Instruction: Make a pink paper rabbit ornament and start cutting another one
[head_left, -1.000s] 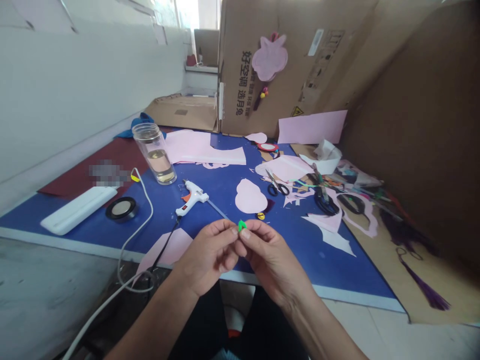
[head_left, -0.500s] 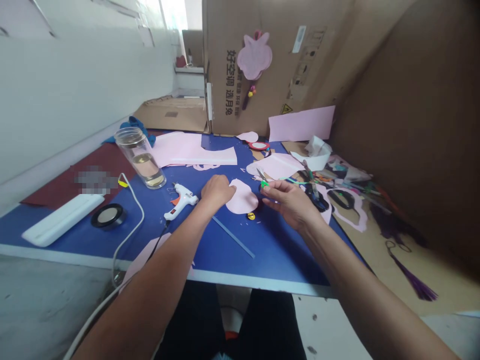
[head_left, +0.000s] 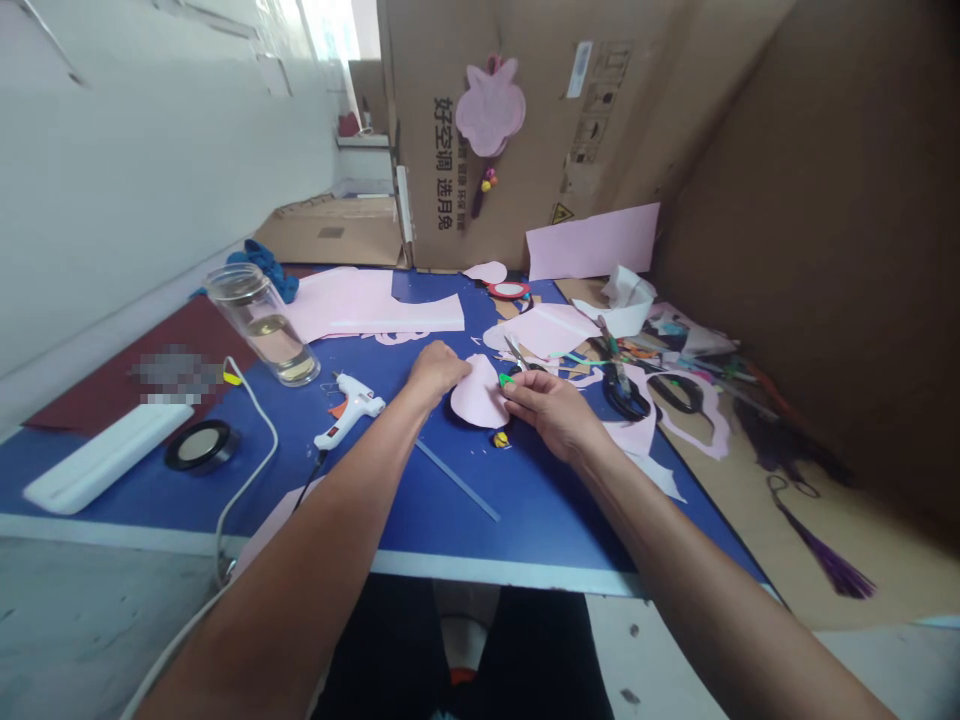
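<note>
My left hand (head_left: 436,372) pinches the upper left edge of a pink paper cutout (head_left: 478,396), whose edge is raised from the blue table (head_left: 555,520). Between the thumb and fingers of my right hand (head_left: 551,408) is a small green piece (head_left: 506,381), held at the cutout's right side. Just below the cutout lies a small yellow piece (head_left: 500,439). A white glue gun (head_left: 349,410) rests left of my left hand. Small scissors (head_left: 517,352) lie behind my right hand, their handles partly hidden.
A glass jar (head_left: 279,345) of liquid and a black tape roll (head_left: 199,445) stand left. A clear stick (head_left: 457,480) lies in front. Black-handled scissors (head_left: 624,392) and paper scraps lie right. Behind is a cardboard box (head_left: 555,130) with a pink ornament (head_left: 491,108).
My right hand has moved left with the green piece, up to the cutout. The cutout now looks lifted and bent. The whole view has shifted slightly.
</note>
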